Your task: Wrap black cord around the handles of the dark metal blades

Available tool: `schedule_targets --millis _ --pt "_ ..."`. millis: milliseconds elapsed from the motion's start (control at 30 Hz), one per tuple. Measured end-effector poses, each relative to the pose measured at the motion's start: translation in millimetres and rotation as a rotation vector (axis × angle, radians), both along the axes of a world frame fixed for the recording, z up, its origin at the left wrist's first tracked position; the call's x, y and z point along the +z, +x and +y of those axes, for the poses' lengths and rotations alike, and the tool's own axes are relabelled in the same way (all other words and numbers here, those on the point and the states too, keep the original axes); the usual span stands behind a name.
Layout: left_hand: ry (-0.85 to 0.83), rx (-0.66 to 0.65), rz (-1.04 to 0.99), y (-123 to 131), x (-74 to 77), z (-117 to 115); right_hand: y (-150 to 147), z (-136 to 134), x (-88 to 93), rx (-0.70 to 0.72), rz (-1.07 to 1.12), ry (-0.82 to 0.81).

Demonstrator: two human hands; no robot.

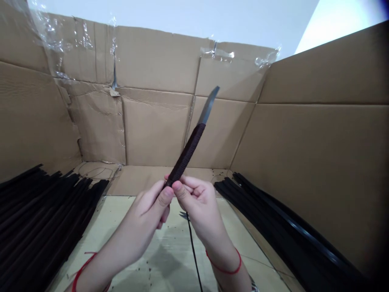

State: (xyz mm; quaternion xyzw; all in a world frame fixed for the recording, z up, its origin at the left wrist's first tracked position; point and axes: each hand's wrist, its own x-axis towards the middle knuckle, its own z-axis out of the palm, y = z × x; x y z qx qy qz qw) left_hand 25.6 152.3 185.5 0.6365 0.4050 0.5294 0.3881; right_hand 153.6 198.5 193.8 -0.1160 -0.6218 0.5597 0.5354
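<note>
Cardboard walls (pixel 158 129) surround the tabletop (pixel 112 219), w/ stacks of black strips (pixel 39 215) along its L & R sides. Above the tabletop's middle, our L hand (pixel 146 211) & R hand (pixel 200 207) hold a cord-wrapped knife (pixel 188 148), blade up, fingers (pixel 179 190) clenched on the handle's lower end. Below lies a thin black cord (pixel 193 251), prob. w/ a forked metal tip.

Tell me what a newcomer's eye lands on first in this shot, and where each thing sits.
First comes the knife, with its dark cord-wrapped handle and narrow steel blade, tilted up at centre and pinched between the left hand and right hand. Next come the heaps of long black strips, one at the left and one at the right, against the cardboard walls. A red string circles each wrist.
</note>
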Motion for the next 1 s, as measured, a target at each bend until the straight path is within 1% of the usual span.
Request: schedule_targets --millis 33,67,100,167,233,267,300,333,367,433,467,500,533,567,633,700,733,767,800,900,933,967,1000 --pt "0.024 0.031 -0.024 1 0.3 0 0 0 0.2 0.011 -0.007 0.003" --pt "0.023 0.013 -0.078 1 0.0 0 0 -1 0.6 0.022 -0.019 0.009" --pt "0.0 -0.051 -0.147 1 -1.1 0 1 -1 1.2 0.035 -0.033 0.018" --pt "-0.076 -0.251 -0.281 0 -4.6 2 3 -1 2.2 0.063 -0.06 0.027" --pt "-0.144 -0.439 -0.364 -1 -8.5 6 5 -3 2.5 0.032 -0.076 0.033" --pt "-0.179 -0.49 -0.382 -1 -9.9 9 5 -4 2.3 -0.014 -0.08 0.037" --pt "-0.21 -0.495 -0.376 -1 -10.9 11 4 -5 1.9 -0.071 -0.077 0.037" --pt "-0.222 -0.449 -0.35 0 -11.2 13 3 -6 1.4 -0.126 -0.068 0.029" --pt "-0.207 -0.357 -0.312 1 -10.9 14 1 -6 1.0 -0.164 -0.056 0.015" --pt "-0.124 -0.122 -0.253 3 -9.3 14 -2 -7 0.7 -0.155 -0.031 -0.013" --pt "-0.096 -0.041 -0.257 5 -8.5 13 -2 -7 0.9 -0.119 -0.03 -0.012" --pt "-0.103 -0.007 -0.294 5 -8.0 11 -2 -7 1.5 -0.076 -0.039 -0.001" --pt "-0.151 -0.027 -0.352 5 -7.9 8 -1 -7 2.3 -0.031 -0.057 0.016" --pt "-0.234 -0.098 -0.416 5 -8.6 7 1 -7 3.2 0.011 -0.071 0.035" --pt "-0.4 -0.364 -0.52 3 -11.5 7 6 -8 4.8 0.058 -0.069 0.057" --pt "-0.489 -0.66 -0.528 0 -15.2 11 9 -10 5.4 0.05 -0.043 0.041" --pt "-0.504 -0.744 -0.489 -1 -16.6 14 10 -11 5.2 0.032 -0.035 0.022" --pt "-0.488 -0.74 -0.436 -1 -17.3 17 9 -11 4.9 0.008 -0.03 0.002" --pt "-0.432 -0.641 -0.389 -1 -17.2 18 8 -12 4.4 -0.017 -0.029 -0.017" --pt "-0.128 -0.098 -0.34 3 -12.5 13 1 -15 3.8 -0.127 0.015 -0.04" --pt "-0.053 0.007 -0.349 4 -10.2 10 -1 -16 4.1 -0.161 0.036 -0.038" --pt "-0.038 0.006 -0.348 4 -8.1 6 -3 -16 4.6 -0.174 0.044 -0.035" --pt "-0.073 -0.063 -0.35 3 -6.4 2 -4 -17 5.3 -0.16 0.034 -0.032"
